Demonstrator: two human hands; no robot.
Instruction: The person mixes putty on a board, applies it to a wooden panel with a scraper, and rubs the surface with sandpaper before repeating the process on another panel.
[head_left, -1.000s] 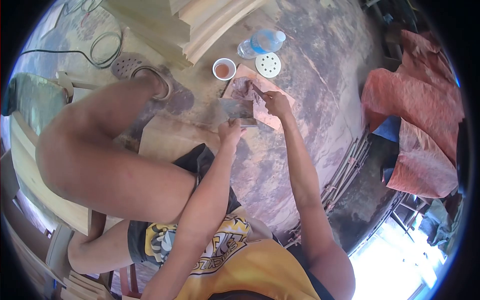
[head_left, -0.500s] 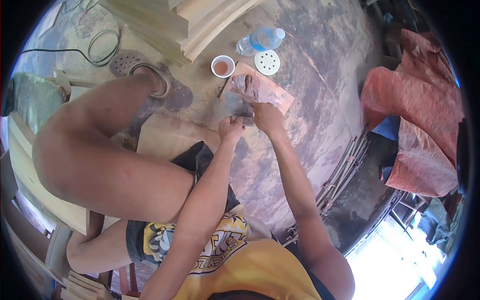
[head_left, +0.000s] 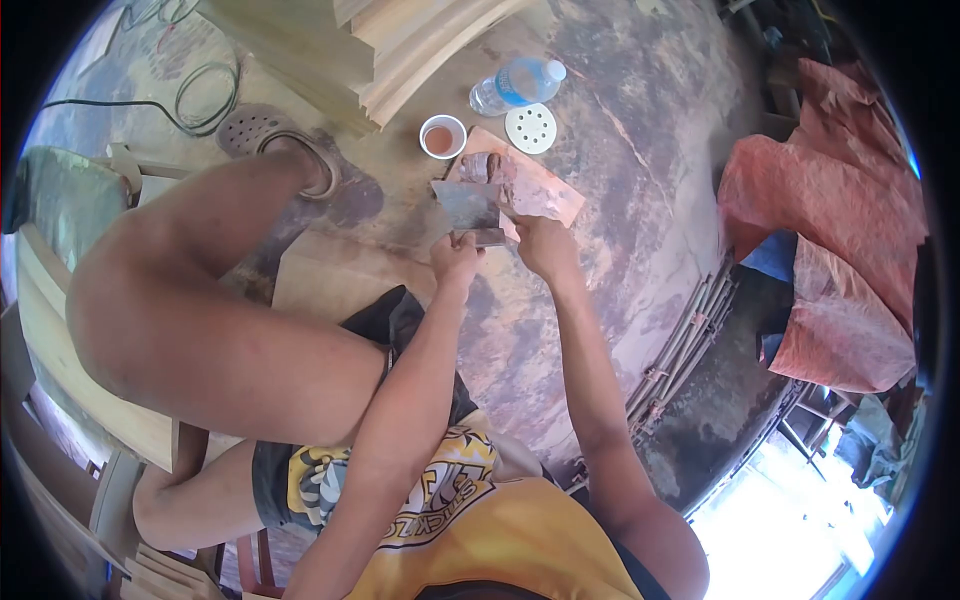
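Left hand (head_left: pixel 457 260) grips a scraper (head_left: pixel 467 205) beside the right hand (head_left: pixel 547 246), clenched on a tool (head_left: pixel 508 211).

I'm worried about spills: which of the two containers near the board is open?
The white cup, its reddish-brown contents showing; the clear bottle has its cap on.

This looks like a woodworking workshop: long pale shaped wooden boards (head_left: pixel 430 50) lean in at twelve o'clock, with more pale timber pieces (head_left: pixel 165 575) toward seven. A round white sanding disc with small holes (head_left: pixel 530 128) lies on the stained, dusty concrete floor (head_left: pixel 640 200), and a thin dark coiled cable (head_left: pixel 207 98) trails at ten o'clock.
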